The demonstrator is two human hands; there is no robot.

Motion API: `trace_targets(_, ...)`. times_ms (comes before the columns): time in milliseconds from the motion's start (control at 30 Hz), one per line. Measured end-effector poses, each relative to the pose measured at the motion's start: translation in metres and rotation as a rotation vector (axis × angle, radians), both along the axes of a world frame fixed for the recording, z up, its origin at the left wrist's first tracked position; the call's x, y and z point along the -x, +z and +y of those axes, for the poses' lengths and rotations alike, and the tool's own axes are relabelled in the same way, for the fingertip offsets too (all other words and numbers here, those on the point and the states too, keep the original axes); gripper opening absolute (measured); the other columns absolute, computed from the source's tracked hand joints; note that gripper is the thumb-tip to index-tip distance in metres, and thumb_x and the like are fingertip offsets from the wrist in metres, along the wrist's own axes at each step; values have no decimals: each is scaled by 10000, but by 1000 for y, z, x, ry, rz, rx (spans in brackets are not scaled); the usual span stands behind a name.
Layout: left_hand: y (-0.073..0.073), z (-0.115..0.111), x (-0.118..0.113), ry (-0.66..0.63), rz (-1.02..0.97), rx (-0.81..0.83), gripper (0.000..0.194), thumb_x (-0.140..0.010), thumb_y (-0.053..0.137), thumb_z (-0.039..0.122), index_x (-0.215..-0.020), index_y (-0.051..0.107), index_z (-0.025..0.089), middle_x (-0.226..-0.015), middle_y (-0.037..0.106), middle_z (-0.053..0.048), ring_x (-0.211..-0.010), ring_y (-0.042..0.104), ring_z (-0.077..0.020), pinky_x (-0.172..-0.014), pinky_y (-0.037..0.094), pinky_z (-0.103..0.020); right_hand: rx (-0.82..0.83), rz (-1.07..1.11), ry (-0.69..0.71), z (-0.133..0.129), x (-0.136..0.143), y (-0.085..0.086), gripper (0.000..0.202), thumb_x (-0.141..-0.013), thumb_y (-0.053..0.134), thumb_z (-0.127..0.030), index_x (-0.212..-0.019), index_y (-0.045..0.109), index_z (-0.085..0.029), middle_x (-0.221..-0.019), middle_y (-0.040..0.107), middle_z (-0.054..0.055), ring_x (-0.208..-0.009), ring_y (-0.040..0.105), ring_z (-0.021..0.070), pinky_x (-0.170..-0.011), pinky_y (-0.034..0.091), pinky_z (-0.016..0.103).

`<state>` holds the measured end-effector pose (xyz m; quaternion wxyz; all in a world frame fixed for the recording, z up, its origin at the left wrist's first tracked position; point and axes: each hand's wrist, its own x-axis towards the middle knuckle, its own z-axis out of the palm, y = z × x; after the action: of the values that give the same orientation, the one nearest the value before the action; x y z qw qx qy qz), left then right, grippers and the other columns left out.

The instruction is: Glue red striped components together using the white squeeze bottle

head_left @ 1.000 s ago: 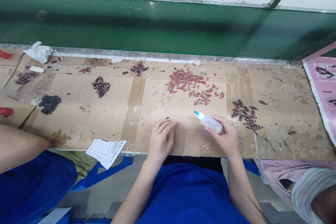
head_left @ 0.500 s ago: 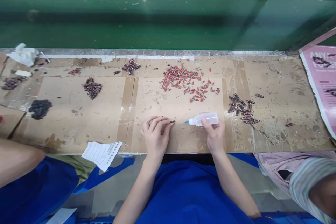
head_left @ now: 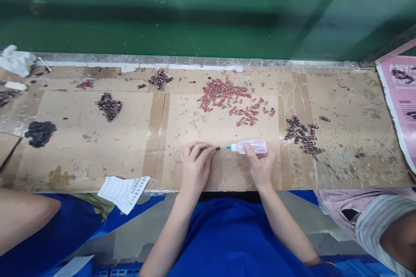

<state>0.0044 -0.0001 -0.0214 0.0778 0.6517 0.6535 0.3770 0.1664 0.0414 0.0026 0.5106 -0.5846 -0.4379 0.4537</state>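
Note:
Pinched in the fingertips of my left hand (head_left: 197, 164) is a small dark piece (head_left: 218, 148), too small to name exactly. My right hand (head_left: 261, 164) is wrapped round a clear squeeze bottle (head_left: 256, 145) lying nearly level, its thin blue tip pointing left. A short gap separates that tip from the dark piece. Beyond both hands spreads a pile of small red parts with dark ends (head_left: 224, 91). To the right of my right hand lies a cluster of red and black parts (head_left: 303, 135).
Cardboard (head_left: 130, 147) covers the bench. On the left are a black heap (head_left: 40, 133), a red-black pile (head_left: 108, 106) and a paper slip (head_left: 123, 192) over the front edge. A green wall (head_left: 195, 21) stands behind. Another person's arm (head_left: 26, 216) is at left; someone's striped sleeve (head_left: 378, 225) at right.
The bottle in my right hand has come left, its tip nearer the dark piece. My left hand has shifted slightly right with the piece. The whole view has also moved a little.

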Motion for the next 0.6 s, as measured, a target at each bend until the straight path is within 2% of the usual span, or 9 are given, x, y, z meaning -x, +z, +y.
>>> trace_targets(167, 2, 1, 0, 44, 24, 35, 142, -898, 609, 292, -944, 743, 288, -933, 742, -54, -945, 596, -243, -836, 385, -415, 34, -38, 67, -2, 1, -4, 236, -730, 712, -422, -738, 656, -193, -673, 717, 37, -598, 649, 182, -564, 529, 291)
trace_targets(300, 1, 1, 1, 36, 31, 30, 121, -887, 626, 276, -938, 735, 292, -856, 762, -25, -937, 643, -236, -861, 355, -419, 38, -86, 124, -2, 1, -5, 228, -744, 708, -417, -742, 669, -192, -674, 721, 43, -597, 651, 186, -562, 527, 292)
trace_targets(433, 1, 1, 1, 68, 15, 15, 85, -877, 643, 289, -869, 727, 287, -801, 763, 3, -832, 682, -205, -852, 360, -404, 44, -116, 122, -1, 1, -3, 217, -744, 700, -414, -719, 670, -201, -649, 718, 35, -565, 642, 181, -542, 521, 290)
trace_targets(600, 1, 2, 1, 75, 27, 12, 79, -874, 653, 282, -855, 729, 291, -805, 768, 13, -818, 701, -194, -861, 357, -400, 56, -142, 118, -1, 2, -3, 225, -743, 703, -421, -722, 680, -198, -642, 714, 33, -557, 634, 177, -537, 508, 286)
